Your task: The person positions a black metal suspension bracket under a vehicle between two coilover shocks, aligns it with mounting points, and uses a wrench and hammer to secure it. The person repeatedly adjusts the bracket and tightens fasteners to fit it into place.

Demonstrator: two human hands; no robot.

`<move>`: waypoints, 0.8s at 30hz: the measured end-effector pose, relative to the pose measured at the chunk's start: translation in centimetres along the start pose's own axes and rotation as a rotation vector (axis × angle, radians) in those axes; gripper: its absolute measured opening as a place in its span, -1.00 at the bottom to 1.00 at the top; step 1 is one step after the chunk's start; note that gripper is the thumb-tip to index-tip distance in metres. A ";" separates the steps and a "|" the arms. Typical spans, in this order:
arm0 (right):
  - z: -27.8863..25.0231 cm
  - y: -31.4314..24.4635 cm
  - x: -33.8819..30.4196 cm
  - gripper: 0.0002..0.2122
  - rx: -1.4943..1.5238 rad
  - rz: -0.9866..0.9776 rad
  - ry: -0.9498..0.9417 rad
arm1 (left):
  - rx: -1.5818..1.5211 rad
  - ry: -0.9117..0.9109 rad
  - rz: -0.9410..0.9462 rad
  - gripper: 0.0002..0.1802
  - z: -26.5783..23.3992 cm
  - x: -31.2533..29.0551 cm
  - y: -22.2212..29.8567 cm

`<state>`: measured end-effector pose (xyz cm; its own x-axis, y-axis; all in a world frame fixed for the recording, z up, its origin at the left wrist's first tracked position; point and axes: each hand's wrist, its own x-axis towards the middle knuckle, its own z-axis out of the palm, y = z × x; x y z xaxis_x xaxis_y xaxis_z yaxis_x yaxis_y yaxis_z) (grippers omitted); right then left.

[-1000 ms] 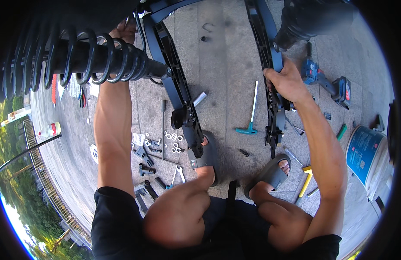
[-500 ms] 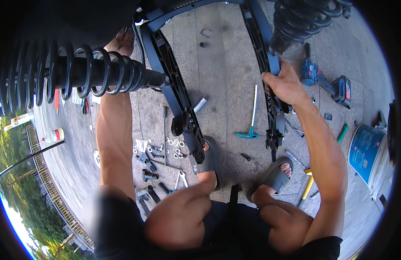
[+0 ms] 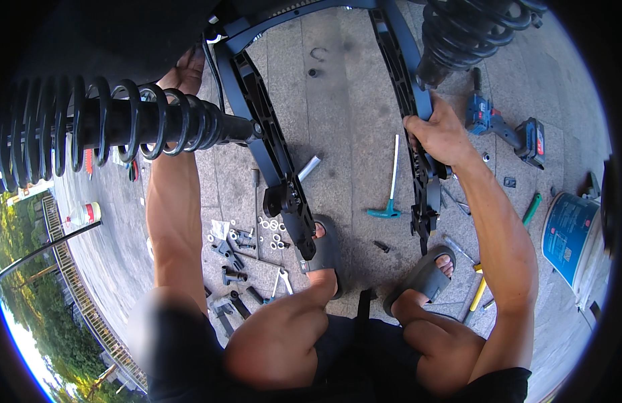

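A dark blue-black metal frame [image 3: 228, 60] with two long arms reaches down toward me from the top. My right hand [image 3: 440, 136] is wrapped round its right arm [image 3: 398, 67], thumb on the inner side. My left hand [image 3: 185, 75] is raised beside the left arm [image 3: 258, 101], against the edge of a large dark body [image 3: 123, 33]; its fingertips are hidden there. A black coil-spring shock absorber [image 3: 133, 121] crosses in front of my left wrist and joins the left arm. Another coil-spring shock absorber [image 3: 462, 33] meets the right arm at the upper right.
On the paving lie a teal T-handle tool [image 3: 385, 212], a blue cordless power tool [image 3: 489, 117], a yellow-handled tool [image 3: 476, 295], a spanner [image 3: 282, 282] and several washers [image 3: 269, 224]. A blue-and-white bucket [image 3: 569, 232] stands right. My sandalled feet flank the frame's lower ends.
The left shock absorber's outer end sits slightly lower in view. My left hand has shifted slightly left; my right hand keeps its hold on the frame.
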<state>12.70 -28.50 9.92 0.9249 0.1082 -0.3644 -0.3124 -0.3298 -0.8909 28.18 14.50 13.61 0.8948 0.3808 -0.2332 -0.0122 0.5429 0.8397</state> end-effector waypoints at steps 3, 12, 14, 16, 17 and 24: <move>0.0 -0.2 -0.1 -0.63 0.015 0.016 -0.016 | 0.020 0.120 -0.027 -0.69 0.5 0.6 -0.4; 0.0 -1.0 -0.5 -0.62 0.049 0.024 -0.008 | -0.096 -0.160 -0.002 -0.73 -0.5 -0.3 0.5; 0.1 -1.1 -0.7 -0.61 0.081 0.036 -0.021 | -0.080 -0.086 0.000 -0.73 -0.5 -0.1 0.4; 0.2 -1.3 -0.8 -0.60 0.112 0.046 -0.030 | -0.101 -0.049 -0.006 -0.80 -0.3 0.1 -0.1; 0.2 -1.3 -0.8 -0.59 0.114 0.043 -0.029 | -0.104 -0.030 -0.009 -0.81 -0.1 0.1 -0.4; 0.4 -1.2 -0.7 -0.57 0.100 0.022 -0.035 | -0.059 0.076 -0.047 -0.79 1.2 -0.6 0.1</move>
<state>12.31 -27.84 11.18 0.9101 0.1358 -0.3915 -0.3537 -0.2377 -0.9047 28.21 13.40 14.39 0.8585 0.4083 -0.3102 0.0007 0.6040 0.7970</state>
